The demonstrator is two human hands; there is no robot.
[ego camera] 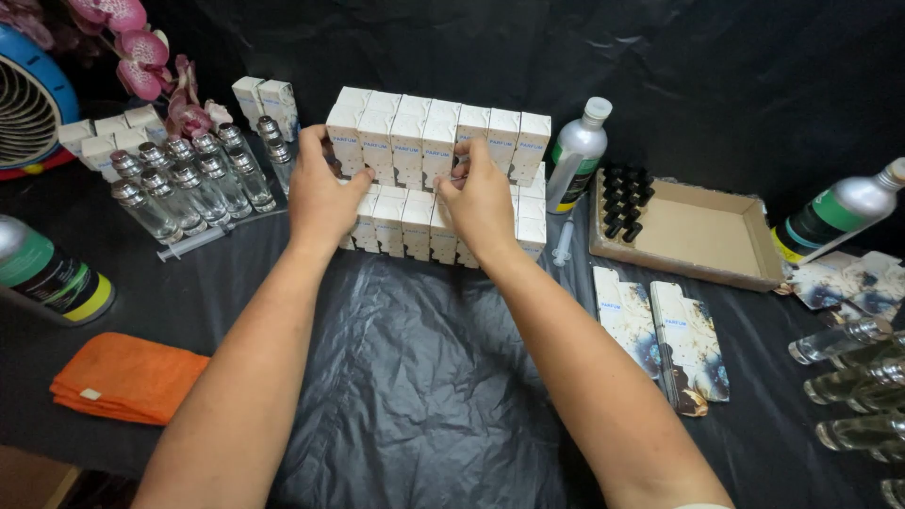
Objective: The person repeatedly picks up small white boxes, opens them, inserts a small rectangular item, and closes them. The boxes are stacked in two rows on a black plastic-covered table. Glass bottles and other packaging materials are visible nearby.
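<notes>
A stack of small white cartons (407, 141) stands in two tiers at the middle back of the black plastic-covered table (415, 377). My left hand (320, 193) presses against the stack's left end, fingers around an upper carton. Over at the front of the upper row, my right hand (481, 200) pinches a carton (468, 132) with its fingertips. Both forearms reach in from the bottom edge.
Clear glass bottles (189, 179) with silver tops and a syringe (193, 243) stand left. An orange cloth (127, 377), metal bottles (577, 151) (839, 212), a cardboard tray (698, 231) with black caps, flat cartons (665, 330) and lying glass bottles (853, 377) surround the stack.
</notes>
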